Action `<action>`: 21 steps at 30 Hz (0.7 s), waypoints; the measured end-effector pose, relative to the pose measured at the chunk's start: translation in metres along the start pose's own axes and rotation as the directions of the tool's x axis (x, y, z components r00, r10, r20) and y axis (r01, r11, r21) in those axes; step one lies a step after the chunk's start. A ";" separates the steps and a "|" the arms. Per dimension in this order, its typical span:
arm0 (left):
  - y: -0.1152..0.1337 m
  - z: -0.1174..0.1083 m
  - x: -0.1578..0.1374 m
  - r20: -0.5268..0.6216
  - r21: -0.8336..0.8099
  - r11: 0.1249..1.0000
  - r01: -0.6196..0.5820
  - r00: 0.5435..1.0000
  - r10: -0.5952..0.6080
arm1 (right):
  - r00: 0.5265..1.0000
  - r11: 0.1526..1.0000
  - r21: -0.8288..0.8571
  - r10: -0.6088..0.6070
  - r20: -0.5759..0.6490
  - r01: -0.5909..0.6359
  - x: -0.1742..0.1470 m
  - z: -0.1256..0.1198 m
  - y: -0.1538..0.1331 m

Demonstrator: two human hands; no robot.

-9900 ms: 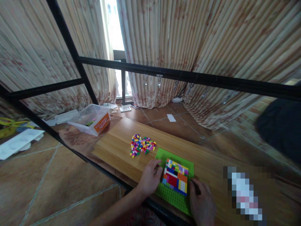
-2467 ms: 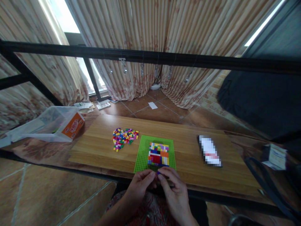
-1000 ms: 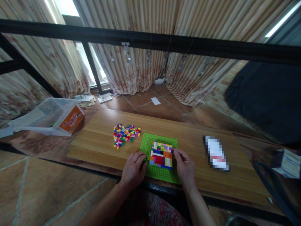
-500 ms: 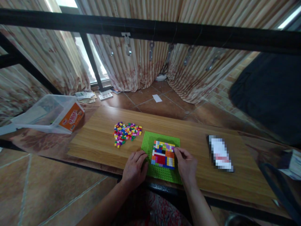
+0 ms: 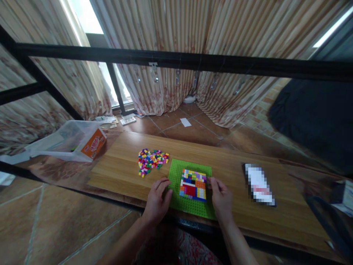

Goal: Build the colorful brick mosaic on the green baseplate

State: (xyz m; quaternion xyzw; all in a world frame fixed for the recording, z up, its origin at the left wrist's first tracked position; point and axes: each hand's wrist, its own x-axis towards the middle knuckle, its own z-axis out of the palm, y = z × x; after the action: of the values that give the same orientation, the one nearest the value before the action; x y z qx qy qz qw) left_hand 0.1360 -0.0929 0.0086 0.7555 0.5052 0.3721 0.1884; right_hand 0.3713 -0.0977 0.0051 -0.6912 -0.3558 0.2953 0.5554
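A green studded baseplate (image 5: pixel 176 206) lies on the wooden board, carrying a square mosaic of small colourful building bricks (image 5: pixel 193 186). My left hand (image 5: pixel 157 198) rests at the plate's left edge, its fingers loosely bent, thumb apart, holding nothing visible. At the right edge of the plate is my right hand (image 5: pixel 221 197), fingers bent and fingertips just beside the mosaic's right side. I see no brick in it, though its fingertips are small and partly blurred. Up and left of the plate lies a heap of loose small bricks (image 5: pixel 151 160) in many colours.
A phone (image 5: pixel 259 184) with a blurred-out screen lies to the right on the wooden board (image 5: pixel 118 173). A clear plastic tub (image 5: pixel 66 141) with an orange label stands at the left. Beyond are a black metal rail (image 5: pixel 176 60), striped curtains and papers on the tiled floor.
My right hand has drawn slightly away from the mosaic's right edge. My left hand's fingers have spread a little. The whole view has shifted, so the board appears lower.
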 end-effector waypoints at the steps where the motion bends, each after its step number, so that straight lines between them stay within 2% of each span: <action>1: -0.002 -0.004 0.000 -0.047 0.003 0.999 0.038 0.998 -0.037 | 0.999 0.999 0.037 0.024 -0.041 -0.023 0.000 -0.002 0.003; 3: -0.009 -0.015 0.000 -0.151 0.035 0.992 0.120 0.982 -0.113 | 0.994 0.995 0.087 0.058 -0.088 -0.050 0.001 -0.005 0.008; 5: -0.019 -0.026 0.001 -0.249 0.088 0.974 0.209 0.951 -0.182 | 0.996 0.995 0.086 0.054 -0.073 -0.047 0.001 -0.007 0.013; 8: -0.035 -0.042 0.004 -0.307 0.198 0.923 0.330 0.915 -0.261 | 0.999 1.000 0.027 0.016 -0.032 -0.015 0.000 -0.007 0.017; 10: -0.044 -0.049 0.007 -0.306 0.278 0.886 0.372 0.908 -0.286 | 1.000 1.000 -0.016 -0.011 -0.022 0.011 -0.001 -0.007 0.017; 14: -0.052 -0.053 0.013 -0.277 0.388 0.838 0.383 0.916 -0.290 | 0.998 0.995 -0.077 -0.062 0.002 0.062 -0.003 -0.007 0.015; 21: -0.048 -0.050 0.021 -0.222 0.447 0.818 0.362 0.931 -0.290 | 0.993 0.986 -0.118 -0.118 0.023 0.120 -0.004 -0.008 0.014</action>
State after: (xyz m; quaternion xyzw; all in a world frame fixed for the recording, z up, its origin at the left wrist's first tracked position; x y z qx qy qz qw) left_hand 0.0728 -0.0587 0.0175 0.6517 0.7157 0.2504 0.0191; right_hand 0.3777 -0.1078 -0.0065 -0.6982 -0.4177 0.2452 0.5272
